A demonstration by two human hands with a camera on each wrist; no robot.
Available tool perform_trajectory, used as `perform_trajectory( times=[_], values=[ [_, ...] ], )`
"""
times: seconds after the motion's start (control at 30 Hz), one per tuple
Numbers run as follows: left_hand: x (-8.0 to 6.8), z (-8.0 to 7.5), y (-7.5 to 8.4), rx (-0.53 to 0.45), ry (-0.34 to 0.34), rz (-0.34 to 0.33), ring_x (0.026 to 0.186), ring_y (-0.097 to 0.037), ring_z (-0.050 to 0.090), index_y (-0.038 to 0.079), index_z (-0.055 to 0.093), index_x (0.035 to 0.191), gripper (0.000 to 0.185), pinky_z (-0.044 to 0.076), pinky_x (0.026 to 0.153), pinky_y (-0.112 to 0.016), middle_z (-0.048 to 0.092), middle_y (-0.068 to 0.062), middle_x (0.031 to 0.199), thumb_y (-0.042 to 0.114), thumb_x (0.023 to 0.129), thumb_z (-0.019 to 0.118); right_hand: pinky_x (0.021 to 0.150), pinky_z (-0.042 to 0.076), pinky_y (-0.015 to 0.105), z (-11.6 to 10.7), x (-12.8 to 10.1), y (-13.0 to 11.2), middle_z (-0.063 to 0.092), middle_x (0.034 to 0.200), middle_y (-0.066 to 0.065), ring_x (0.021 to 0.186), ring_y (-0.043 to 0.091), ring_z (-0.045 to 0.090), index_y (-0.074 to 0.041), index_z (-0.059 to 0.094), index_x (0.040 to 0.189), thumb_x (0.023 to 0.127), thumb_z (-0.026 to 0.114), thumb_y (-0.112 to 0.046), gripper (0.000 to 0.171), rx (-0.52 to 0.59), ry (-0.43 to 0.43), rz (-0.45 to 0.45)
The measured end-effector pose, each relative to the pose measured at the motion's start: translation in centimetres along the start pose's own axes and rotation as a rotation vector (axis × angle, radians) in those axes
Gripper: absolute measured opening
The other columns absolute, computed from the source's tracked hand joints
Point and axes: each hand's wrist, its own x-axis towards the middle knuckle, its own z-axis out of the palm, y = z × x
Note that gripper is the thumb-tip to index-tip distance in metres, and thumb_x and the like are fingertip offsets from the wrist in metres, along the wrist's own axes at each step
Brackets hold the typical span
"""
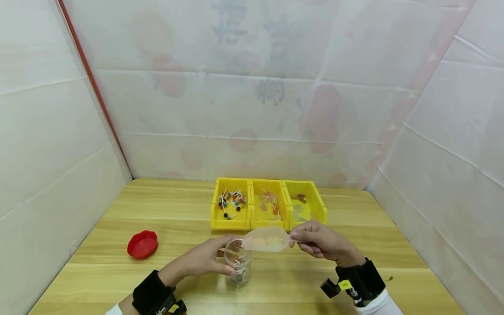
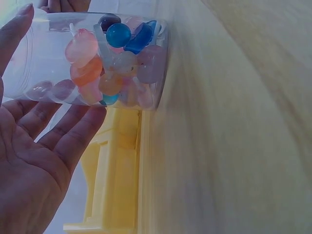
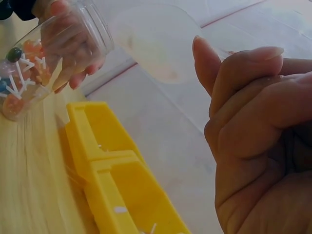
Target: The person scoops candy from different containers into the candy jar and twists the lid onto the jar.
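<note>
My left hand (image 1: 202, 260) grips a clear plastic jar (image 1: 244, 275) standing on the table, thumb on the near side, fingers on the far side. In the left wrist view, several coloured lollipops (image 2: 119, 35) fill the jar's lower part; their white sticks show in the right wrist view. My right hand (image 1: 327, 243) pinches the handle of a translucent scoop (image 1: 281, 234). The scoop lies roughly level, its tip at the jar's open mouth, with orange and yellowish pieces showing through it. Whether the tip touches the rim, I cannot tell.
Three joined yellow bins (image 1: 231, 226) stand behind the hands. Lollipops lie in the left and middle bins; brown and pale pieces (image 1: 301, 198) lie in the right one. A red scalloped lid (image 1: 143, 245) rests at the left. White sheeting (image 1: 244, 109) encloses the table's back and sides.
</note>
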Motion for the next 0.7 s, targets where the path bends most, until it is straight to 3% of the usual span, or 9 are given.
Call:
perform_trajectory(
  times=[0.2,0.47,0.7],
  values=[
    [0.1,0.1,-0.1,0.007,0.009,-0.005,0.120,-0.031,0.055,0.007,0.040,0.146,0.074,0.047,0.100,-0.036,0.055,-0.013,0.134,0.026,0.085,0.078,0.029,0.018,0.028,0.1,0.3,-1.6,0.042,0.055,-0.001,0.036,0.013,0.023,0.003,0.068,0.098,0.106,0.041,-0.014,0.033,-0.104,0.059,0.113],
    [0.0,0.0,-0.1,0.020,0.012,-0.016,0.121,-0.024,0.054,0.010,0.040,0.147,0.075,0.046,0.101,-0.042,0.054,-0.009,0.136,0.028,0.085,0.078,0.030,0.023,0.028,0.6,1.0,-3.9,0.035,0.054,0.018,0.036,0.016,0.023,0.016,0.063,0.099,0.106,0.043,-0.012,0.035,-0.210,0.012,0.147],
    [0.0,0.0,-0.1,0.029,0.009,-0.002,0.122,-0.028,0.053,0.015,0.043,0.145,0.068,0.045,0.101,-0.040,0.055,-0.006,0.135,0.026,0.086,0.077,0.032,0.027,0.025,0.7,1.2,-5.6,0.035,0.052,0.026,0.036,0.010,0.027,0.007,0.068,0.098,0.105,0.045,-0.015,0.033,-0.312,0.012,0.201]
  ],
)
